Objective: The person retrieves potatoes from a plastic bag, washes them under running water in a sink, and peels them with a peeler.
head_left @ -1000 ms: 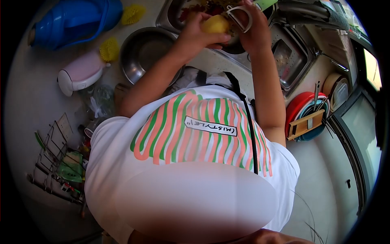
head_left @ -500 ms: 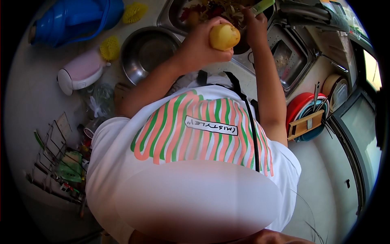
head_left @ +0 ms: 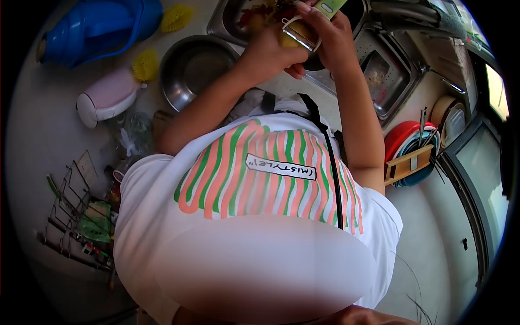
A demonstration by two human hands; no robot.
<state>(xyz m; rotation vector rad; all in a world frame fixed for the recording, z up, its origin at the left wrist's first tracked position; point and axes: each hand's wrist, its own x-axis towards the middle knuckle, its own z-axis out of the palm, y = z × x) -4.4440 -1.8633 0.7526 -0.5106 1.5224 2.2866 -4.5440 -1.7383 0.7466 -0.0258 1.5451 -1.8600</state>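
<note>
My left hand [head_left: 269, 50] is wrapped round a pale yellow potato [head_left: 285, 40] above the front of the sink. In my right hand [head_left: 331, 33] is a peeler with a light green handle [head_left: 328, 7]. Its metal blade lies across the potato, which is partly covered by the peeler and my fingers. Behind my hands, the left sink basin [head_left: 223, 23] holds reddish and yellowish scraps, partly hidden.
A steel bowl [head_left: 184, 89] stands left of my forearm. Farther left are a blue thermos [head_left: 103, 27], yellow scrubbers [head_left: 145, 65] and a pink-white appliance [head_left: 108, 96]. A second steel basin [head_left: 391, 100] and stacked basins with a wooden slicer [head_left: 403, 165] are at right.
My right hand has moved left with the peeler, and the blade now lies on the potato. My left hand has turned slightly, hiding more of the potato.
</note>
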